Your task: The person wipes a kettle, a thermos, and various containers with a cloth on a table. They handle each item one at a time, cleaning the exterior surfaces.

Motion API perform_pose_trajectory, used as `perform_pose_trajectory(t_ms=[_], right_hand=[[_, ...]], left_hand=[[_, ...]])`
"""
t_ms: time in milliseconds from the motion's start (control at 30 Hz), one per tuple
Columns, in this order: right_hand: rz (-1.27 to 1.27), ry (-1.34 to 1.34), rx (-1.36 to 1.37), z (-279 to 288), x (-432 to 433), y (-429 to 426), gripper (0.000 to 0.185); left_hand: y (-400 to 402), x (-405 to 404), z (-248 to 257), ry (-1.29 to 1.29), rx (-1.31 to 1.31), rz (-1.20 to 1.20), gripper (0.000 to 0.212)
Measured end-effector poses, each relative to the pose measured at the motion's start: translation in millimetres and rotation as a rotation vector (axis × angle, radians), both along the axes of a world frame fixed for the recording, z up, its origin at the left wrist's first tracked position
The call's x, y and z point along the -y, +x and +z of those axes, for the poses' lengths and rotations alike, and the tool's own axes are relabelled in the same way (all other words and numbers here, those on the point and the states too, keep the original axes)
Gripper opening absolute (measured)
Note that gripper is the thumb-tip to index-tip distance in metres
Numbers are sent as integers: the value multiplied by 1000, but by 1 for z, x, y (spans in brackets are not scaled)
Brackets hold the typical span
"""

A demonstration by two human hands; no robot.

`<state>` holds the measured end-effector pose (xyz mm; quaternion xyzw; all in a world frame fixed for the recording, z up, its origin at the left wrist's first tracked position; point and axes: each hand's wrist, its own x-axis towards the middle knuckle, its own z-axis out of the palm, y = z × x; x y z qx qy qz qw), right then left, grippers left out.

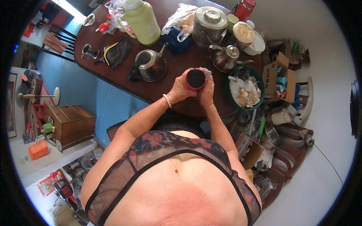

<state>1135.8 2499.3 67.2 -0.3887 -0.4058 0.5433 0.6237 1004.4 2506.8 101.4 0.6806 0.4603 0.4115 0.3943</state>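
Over the near edge of the dark wooden table, my left hand grips a red cylindrical container. Its round black end faces up toward me. A beaded bracelet circles my left wrist. My right hand is curled around the container's right side, with a pale crumpled cloth or tissue at its fingers. The fingers behind the container are hidden. To the left stands a metal kettle with a black handle; beyond my right hand is a smaller metal teapot.
A green bin with litter stands at right, near a cardboard box. Farther back are a pale green thermos jug, a lidded metal pail and a red flask. A metal mug and a grey cloth item lie left.
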Motion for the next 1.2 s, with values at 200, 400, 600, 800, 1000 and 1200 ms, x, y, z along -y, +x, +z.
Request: perform_pose_trajectory(t_ms=[200, 400, 600, 800, 1000, 1200], right_hand=[[-202, -338, 129, 0, 28, 2, 35], [-375, 186, 500, 110, 19, 7, 23], [-291, 757, 1090, 95, 19, -19, 24], [-155, 847, 1111, 76, 59, -3, 15], [-209, 30, 612, 64, 80, 40, 11], [-305, 328, 808, 138, 29, 29, 20]], left_hand=[[-1, 4, 1, -50, -3, 14, 72], [4, 5, -1, -40, -16, 61, 68], [2, 7, -8, 454, -339, 51, 33], [3, 1, -30, -204, 451, 36, 46], [1, 9, 8, -66, 79, 98, 64], [6, 13, 8, -29, 16, 118, 66]])
